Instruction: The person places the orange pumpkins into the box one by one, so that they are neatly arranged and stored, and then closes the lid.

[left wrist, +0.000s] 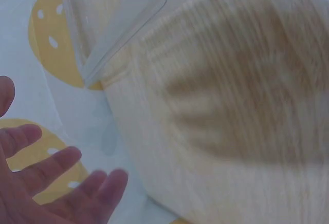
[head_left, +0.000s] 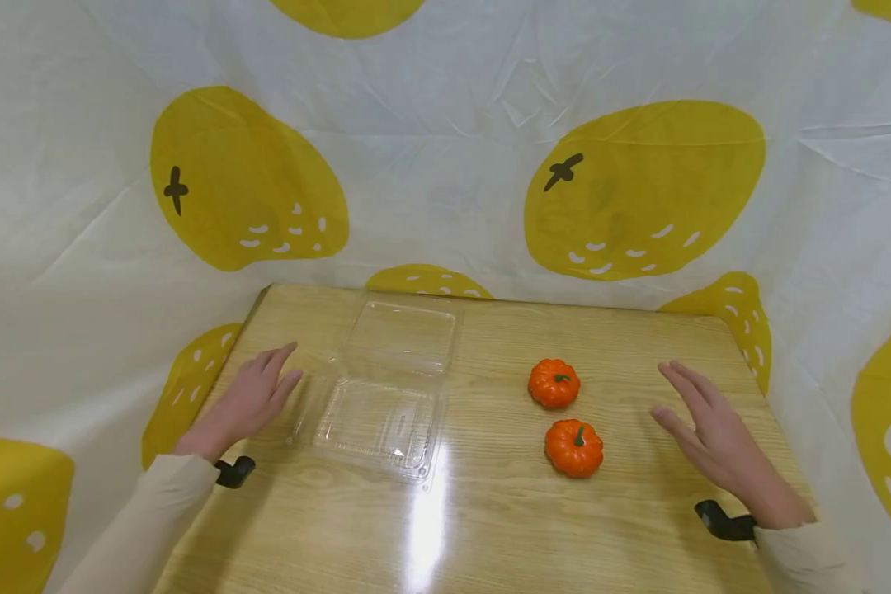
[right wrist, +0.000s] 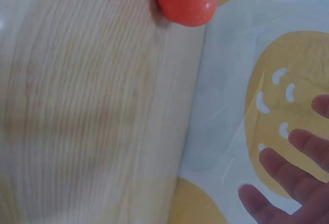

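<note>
A clear plastic clamshell container [head_left: 374, 421] lies unfolded on the wooden table, its lid half [head_left: 403, 334] toward the back. Two small orange pumpkins with green stems sit right of it: a rear pumpkin [head_left: 553, 383] and a front pumpkin [head_left: 574, 448]. My left hand [head_left: 248, 400], fingers extended and holding nothing, hovers left of the container. On the other side, my right hand [head_left: 713, 433] is held over the table to the right of the pumpkins, its fingers spread and touching nothing. The right wrist view catches part of a pumpkin [right wrist: 187, 0] at its top.
The wooden table [head_left: 505, 528] has a bright reflection near its front middle. White cloth [head_left: 438, 198] printed with large yellow lemons hangs behind and along both sides of the table. A black strap piece [head_left: 723, 521] shows at the right wrist, another strap piece [head_left: 235, 472] at the left.
</note>
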`<state>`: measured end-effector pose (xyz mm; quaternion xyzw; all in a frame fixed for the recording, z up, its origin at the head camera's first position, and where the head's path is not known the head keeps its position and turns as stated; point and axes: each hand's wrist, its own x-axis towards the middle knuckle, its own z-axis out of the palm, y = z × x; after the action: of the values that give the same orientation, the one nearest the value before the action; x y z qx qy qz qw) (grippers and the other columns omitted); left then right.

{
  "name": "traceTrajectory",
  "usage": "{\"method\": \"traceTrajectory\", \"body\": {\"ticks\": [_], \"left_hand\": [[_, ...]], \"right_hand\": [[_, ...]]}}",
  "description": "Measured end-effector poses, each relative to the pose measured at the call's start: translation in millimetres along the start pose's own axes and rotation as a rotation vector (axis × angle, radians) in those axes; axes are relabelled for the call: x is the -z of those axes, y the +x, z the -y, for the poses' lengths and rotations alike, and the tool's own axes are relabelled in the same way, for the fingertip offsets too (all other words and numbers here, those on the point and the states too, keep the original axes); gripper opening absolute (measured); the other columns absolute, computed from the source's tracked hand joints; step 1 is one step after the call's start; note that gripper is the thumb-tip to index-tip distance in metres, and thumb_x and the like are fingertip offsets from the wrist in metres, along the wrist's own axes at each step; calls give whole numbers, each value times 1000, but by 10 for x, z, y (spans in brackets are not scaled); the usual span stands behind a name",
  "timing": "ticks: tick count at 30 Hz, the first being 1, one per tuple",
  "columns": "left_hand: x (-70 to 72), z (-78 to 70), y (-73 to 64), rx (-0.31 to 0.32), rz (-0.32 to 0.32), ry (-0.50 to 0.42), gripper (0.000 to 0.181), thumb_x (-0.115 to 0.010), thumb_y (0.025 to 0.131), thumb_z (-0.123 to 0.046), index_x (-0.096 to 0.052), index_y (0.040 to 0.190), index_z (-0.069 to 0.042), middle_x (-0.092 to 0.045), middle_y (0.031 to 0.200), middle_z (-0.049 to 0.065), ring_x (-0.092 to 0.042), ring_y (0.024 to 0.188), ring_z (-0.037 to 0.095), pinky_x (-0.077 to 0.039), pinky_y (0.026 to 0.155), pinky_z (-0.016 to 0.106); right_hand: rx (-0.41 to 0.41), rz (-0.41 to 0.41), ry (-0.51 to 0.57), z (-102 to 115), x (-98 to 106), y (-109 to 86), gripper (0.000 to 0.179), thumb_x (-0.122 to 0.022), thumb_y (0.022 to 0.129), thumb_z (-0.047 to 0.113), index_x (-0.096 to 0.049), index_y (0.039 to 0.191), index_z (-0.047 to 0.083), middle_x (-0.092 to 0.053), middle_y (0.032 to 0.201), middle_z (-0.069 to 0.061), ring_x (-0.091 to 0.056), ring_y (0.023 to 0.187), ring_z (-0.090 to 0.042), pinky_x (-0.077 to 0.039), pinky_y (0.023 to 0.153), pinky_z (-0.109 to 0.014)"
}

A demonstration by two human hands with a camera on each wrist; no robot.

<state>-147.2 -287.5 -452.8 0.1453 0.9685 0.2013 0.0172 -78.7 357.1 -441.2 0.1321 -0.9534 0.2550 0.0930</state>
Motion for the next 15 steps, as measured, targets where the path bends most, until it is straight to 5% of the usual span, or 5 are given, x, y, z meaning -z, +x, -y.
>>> {"method": "traceTrajectory", "body": {"ticks": [4,8,12,15], "left_hand": [[-90,27,-22,4,34,-82,59,-36,114,-36,-31,158,2,-44,149,36,-50,132,56,-42,107,71],[-175,38,-35,4,57,-147,60,-38,113,-37,-32,157,3,-47,149,33,-56,128,51,-50,102,66],[-251,50,-30,-8,64,-194,60,-39,113,-34,-31,156,7,-54,143,32,-62,122,47,-53,99,63],[-299,52,-23,-6,73,-237,57,-39,113,-29,-30,156,8,-58,138,31,-64,119,46,-53,99,63]], "right_hand": [[-9,17,-3,41,-76,-40,68,-68,101,24,-36,160,11,-44,152,-28,-52,125,-48,-53,95,-47],[-28,47,16,68,-177,-57,71,-73,98,27,-38,159,11,-49,149,-24,-56,121,-39,-47,85,-12],[-76,112,57,104,-265,-61,74,-74,97,31,-38,159,12,-49,150,-23,-57,125,-41,-59,90,-37],[-109,156,79,124,-329,-74,76,-73,97,33,-36,159,11,-48,152,-23,-58,126,-43,-58,91,-56]]}}
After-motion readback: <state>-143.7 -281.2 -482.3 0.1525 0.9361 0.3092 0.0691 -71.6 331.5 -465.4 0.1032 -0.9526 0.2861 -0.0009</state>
